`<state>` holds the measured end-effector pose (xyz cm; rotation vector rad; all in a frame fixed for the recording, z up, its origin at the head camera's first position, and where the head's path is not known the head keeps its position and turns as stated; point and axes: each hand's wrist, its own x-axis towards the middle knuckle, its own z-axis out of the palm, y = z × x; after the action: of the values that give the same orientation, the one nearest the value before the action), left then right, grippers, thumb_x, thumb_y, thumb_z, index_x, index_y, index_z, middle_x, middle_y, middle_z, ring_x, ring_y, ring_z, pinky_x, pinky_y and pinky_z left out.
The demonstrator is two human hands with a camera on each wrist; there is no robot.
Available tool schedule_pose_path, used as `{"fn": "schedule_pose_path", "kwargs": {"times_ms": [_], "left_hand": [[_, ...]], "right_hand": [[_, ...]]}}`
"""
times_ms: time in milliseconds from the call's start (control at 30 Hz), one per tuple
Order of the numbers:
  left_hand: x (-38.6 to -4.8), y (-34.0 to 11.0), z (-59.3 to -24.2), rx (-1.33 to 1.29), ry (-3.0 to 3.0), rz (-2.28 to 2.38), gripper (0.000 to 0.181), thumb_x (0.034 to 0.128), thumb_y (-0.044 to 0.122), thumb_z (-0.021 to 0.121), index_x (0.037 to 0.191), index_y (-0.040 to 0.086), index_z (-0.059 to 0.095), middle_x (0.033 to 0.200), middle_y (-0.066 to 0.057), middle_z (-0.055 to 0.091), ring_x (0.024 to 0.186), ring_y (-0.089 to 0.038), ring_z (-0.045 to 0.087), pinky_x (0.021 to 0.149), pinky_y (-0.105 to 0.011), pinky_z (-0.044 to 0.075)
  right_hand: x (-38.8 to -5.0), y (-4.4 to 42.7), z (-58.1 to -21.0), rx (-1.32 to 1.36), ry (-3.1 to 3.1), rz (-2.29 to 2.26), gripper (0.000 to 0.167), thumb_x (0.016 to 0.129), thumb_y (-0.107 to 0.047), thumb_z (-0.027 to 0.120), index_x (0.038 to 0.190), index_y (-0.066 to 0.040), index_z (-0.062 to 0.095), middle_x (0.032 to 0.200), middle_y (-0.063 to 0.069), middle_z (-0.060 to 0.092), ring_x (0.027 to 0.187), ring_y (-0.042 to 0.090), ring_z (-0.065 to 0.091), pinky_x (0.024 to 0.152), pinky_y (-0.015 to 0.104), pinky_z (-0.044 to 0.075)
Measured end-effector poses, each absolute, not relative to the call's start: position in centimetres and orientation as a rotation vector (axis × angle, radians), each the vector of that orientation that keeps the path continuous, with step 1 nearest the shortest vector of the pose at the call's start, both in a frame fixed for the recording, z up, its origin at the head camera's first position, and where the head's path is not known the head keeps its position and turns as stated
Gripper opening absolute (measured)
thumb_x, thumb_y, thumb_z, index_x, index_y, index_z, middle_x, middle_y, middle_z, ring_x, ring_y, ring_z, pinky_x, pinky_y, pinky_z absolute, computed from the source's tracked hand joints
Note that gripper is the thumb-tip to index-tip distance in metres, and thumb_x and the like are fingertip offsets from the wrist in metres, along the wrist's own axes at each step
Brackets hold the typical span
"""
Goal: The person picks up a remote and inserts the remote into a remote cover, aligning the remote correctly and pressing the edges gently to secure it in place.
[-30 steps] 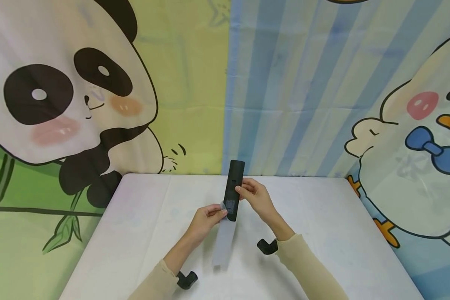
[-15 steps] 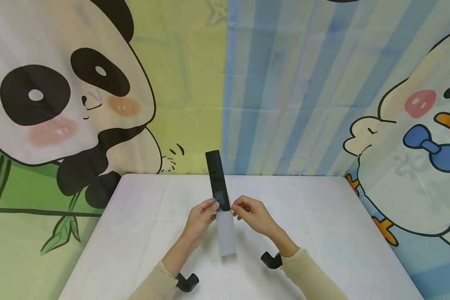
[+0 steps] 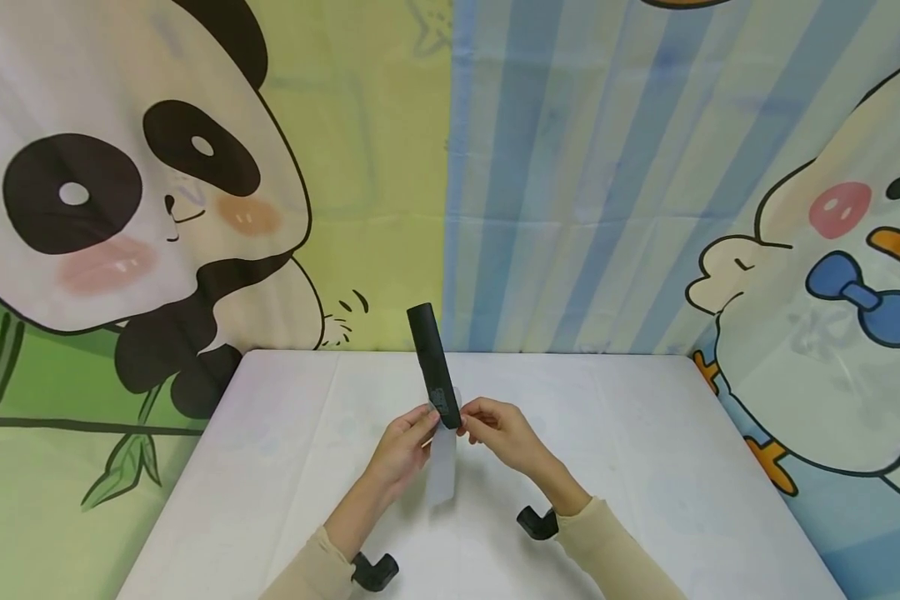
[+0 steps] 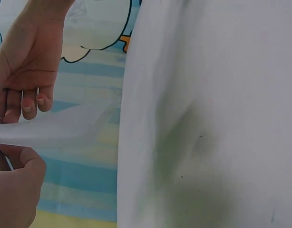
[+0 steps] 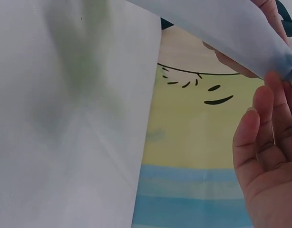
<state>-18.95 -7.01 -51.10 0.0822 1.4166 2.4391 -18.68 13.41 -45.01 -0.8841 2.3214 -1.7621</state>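
A long black remote control (image 3: 429, 354) tilts upward above the table in the head view, its printed label near the lower end. From that end hangs a whitish translucent sleeve (image 3: 442, 471). My left hand (image 3: 401, 450) pinches the sleeve's mouth and the remote's lower left edge. On the other side my right hand (image 3: 506, 433) pinches at the lower right corner, thumb and forefinger together. The pale sleeve (image 4: 51, 128) lies between both hands in the left wrist view. In the right wrist view the sleeve (image 5: 222, 35) covers part of the left fingers. How deep the remote sits is hidden.
A white table (image 3: 607, 433) spreads below the hands. Behind it hangs a printed curtain (image 3: 570, 167) with a panda and a duck. Black wrist mounts (image 3: 375, 572) stick out at both sleeves' cuffs.
The remote has swung from leaning right to leaning left. My right hand has let go of its middle and moved down to the sleeve's mouth. The sleeve now looks narrower, turned more edge-on.
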Motion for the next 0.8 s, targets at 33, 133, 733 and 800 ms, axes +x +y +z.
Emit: {"fn": "schedule_pose_path", "kwargs": {"times_ms": [33,133,733,800], "left_hand": [[-18.90,-7.06,-51.11,0.099,1.413,2.438,0.033,0.1009,0.021,0.063,0.125,-0.001,0.064,0.115,-0.004,0.066,0.104,-0.017,0.056,0.087,-0.029,0.041],[-18.81,-7.17,-51.13,0.138,1.414,2.434,0.024,0.1009,0.020,0.063,0.118,0.003,0.068,0.111,-0.004,0.067,0.101,-0.017,0.059,0.086,-0.028,0.044],[-18.92,-7.32,-50.96,0.138,1.705,2.422,0.042,0.0953,0.016,0.071,0.124,-0.013,0.062,0.105,-0.006,0.070,0.086,-0.012,0.059,0.079,-0.025,0.051],[-18.99,-7.28,-50.68,0.123,1.729,2.421,0.044,0.0945,0.016,0.072,0.125,-0.013,0.061,0.111,-0.010,0.071,0.091,-0.012,0.064,0.084,-0.027,0.053]], "right_hand": [[-18.68,13.40,-45.03,-0.885,2.319,-1.771,0.011,0.100,0.005,0.056,0.103,0.009,0.066,0.090,0.025,0.069,0.072,0.040,0.062,0.068,0.040,0.056],[-18.58,13.27,-44.96,-0.894,2.341,-1.772,0.009,0.099,0.005,0.058,0.100,0.008,0.066,0.088,0.022,0.069,0.071,0.035,0.063,0.067,0.037,0.056],[-18.46,12.86,-45.33,-0.864,2.357,-1.843,0.015,0.100,0.007,0.051,0.088,0.005,0.059,0.078,0.023,0.061,0.060,0.038,0.054,0.055,0.034,0.048],[-18.59,12.88,-45.31,-0.835,2.329,-1.876,0.016,0.099,0.008,0.051,0.085,0.007,0.058,0.076,0.025,0.059,0.060,0.038,0.052,0.055,0.033,0.047]]}}
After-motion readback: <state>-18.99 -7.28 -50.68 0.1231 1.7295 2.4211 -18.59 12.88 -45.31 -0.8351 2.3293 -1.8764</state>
